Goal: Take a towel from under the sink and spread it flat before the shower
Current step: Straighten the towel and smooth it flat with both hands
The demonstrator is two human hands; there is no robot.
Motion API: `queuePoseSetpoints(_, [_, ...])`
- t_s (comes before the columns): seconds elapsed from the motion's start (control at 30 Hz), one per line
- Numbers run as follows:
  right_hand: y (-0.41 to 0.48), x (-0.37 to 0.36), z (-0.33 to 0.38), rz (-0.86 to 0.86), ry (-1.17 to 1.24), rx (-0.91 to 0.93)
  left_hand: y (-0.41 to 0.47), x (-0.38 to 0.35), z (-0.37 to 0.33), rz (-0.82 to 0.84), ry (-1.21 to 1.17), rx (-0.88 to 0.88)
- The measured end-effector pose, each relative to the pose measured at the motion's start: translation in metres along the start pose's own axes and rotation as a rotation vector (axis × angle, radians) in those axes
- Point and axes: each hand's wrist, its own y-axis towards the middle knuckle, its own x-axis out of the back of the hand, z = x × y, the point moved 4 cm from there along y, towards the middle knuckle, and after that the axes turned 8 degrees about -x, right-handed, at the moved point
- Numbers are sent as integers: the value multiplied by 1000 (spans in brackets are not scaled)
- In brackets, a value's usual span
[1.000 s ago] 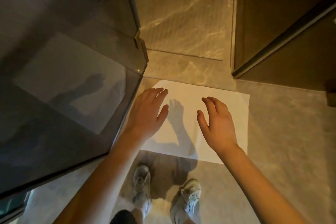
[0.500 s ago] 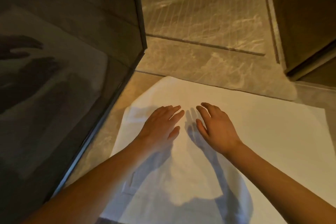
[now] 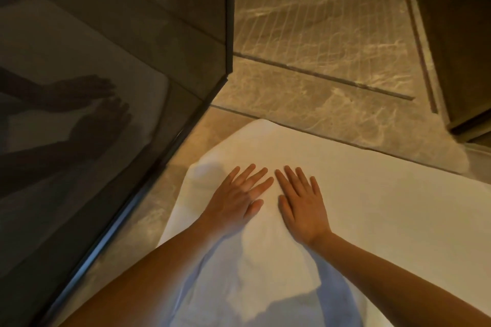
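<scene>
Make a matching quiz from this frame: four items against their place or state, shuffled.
Column A
1. left hand
2. right hand
3. towel
4. glass panel

Column B
a. dark, reflects both arms, left side of the view
b. white, spread on the marble floor
c. flat on the towel, on the side nearer the glass panel
d. flat on the towel, on the side farther from the glass panel

Pairs: 1-c, 2-d, 3-b, 4-a

1 view only: the head-worn wide-angle camera faces forward and steeply down, close above the white towel (image 3: pixel 372 207), with the glass shower door (image 3: pixel 106 141) near on the left.
</scene>
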Motion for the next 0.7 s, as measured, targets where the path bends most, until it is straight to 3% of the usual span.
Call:
queuePoseSetpoints(0.2, [3,-7,-5,-30,-1,4,5,9,13,-71,-1,-15])
queuePoseSetpoints(0.33, [2,-6,-3,-28,1,5,6,42,49,-232,29,205])
queuePoseSetpoints(0.5, [1,-5,-3,-26,6,3,10,52,68,-173,5,392])
queuePoseSetpoints(0.6, [1,-5,-3,-22,1,1,11,59,62,-249,-38,345])
queuePoseSetpoints(0.7, [1,-5,-2,-21,15,0,8,65,44,-334,1,185])
